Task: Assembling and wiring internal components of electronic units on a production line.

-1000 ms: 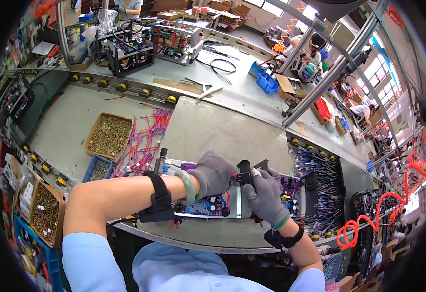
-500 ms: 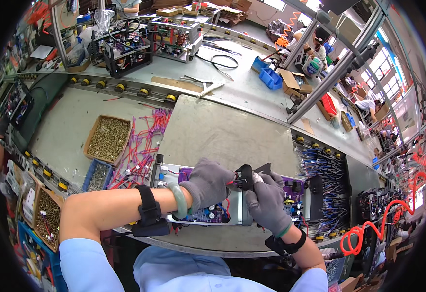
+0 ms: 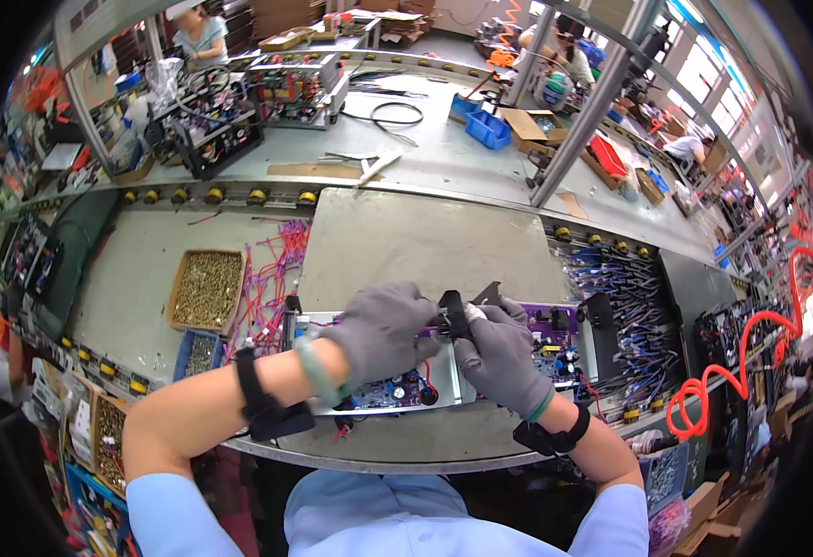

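Note:
Both my hands wear grey gloves and meet over a metal chassis (image 3: 444,407) carrying purple circuit boards (image 3: 553,322). My right hand (image 3: 504,362) grips a small black bracket-like part (image 3: 454,314), its thumb pressed against the side. From the left, my left hand (image 3: 383,334) reaches to that same part with fingers curled together. What those fingers pinch is hidden and slightly blurred. A red wire (image 3: 428,375) and blue-topped components show on the board below my hands. One black upright plate (image 3: 600,320) stands at the chassis's right end.
A carton of brass-coloured fittings (image 3: 207,290), a blue bin of small screws (image 3: 200,355) and pink-red wires (image 3: 272,269) lie left. Bundled dark-blue cables (image 3: 625,311) lie right, near a coiled orange air hose (image 3: 750,343). Beyond the rail stand open-framed units (image 3: 300,93).
The view has shifted, so the far bench sits higher. My left hand has turned and its fingers have shifted at the black part; my right hand keeps its hold there.

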The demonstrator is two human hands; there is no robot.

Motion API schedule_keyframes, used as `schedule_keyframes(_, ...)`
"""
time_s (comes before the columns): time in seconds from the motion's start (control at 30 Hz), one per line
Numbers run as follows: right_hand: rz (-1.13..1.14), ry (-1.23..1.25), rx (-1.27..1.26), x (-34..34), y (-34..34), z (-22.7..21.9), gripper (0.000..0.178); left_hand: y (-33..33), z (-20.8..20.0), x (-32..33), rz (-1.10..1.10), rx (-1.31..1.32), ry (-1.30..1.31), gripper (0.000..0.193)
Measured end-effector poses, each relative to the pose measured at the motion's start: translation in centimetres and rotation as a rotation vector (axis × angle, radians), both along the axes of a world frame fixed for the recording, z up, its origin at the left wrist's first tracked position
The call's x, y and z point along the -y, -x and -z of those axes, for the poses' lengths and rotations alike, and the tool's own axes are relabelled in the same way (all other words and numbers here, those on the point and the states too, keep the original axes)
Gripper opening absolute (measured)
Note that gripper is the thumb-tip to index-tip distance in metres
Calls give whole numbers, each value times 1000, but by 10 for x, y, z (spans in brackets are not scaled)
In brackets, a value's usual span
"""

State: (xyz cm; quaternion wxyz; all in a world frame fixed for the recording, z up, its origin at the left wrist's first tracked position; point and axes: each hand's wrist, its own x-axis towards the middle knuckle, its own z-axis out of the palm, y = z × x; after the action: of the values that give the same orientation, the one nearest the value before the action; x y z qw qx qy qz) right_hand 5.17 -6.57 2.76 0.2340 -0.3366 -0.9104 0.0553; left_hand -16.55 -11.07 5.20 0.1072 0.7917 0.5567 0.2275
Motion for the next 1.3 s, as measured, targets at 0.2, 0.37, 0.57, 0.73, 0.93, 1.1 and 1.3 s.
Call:
schedule_keyframes(0.2,28,-11,-9,5,1,-2,45,1,-9,12,-43,589,375,11)
schedule_keyframes(0.37,27,-7,-59,4,-1,-3,38,-8,-10,-7,-106,205,507,17)
schedule_keyframes(0.57,51,26,-49,3,0,1,39,-13,5,4,-194,76,116,16)
schedule_keyframes(0.73,32,7,-59,3,0,1,38,-16,15,5,-83,-5,-68,14)
schedule_keyframes(0.93,28,50,-79,3,-1,-1,42,-11,15,8,-83,-1,-90,14)
schedule_keyframes(1.1,31,57,-50,3,0,-1,44,-14,18,4,-130,-39,-31,10)
schedule_keyframes(1.3,29,25,-45,4,1,0,43,-15,21,-9,62,-21,-56,14)
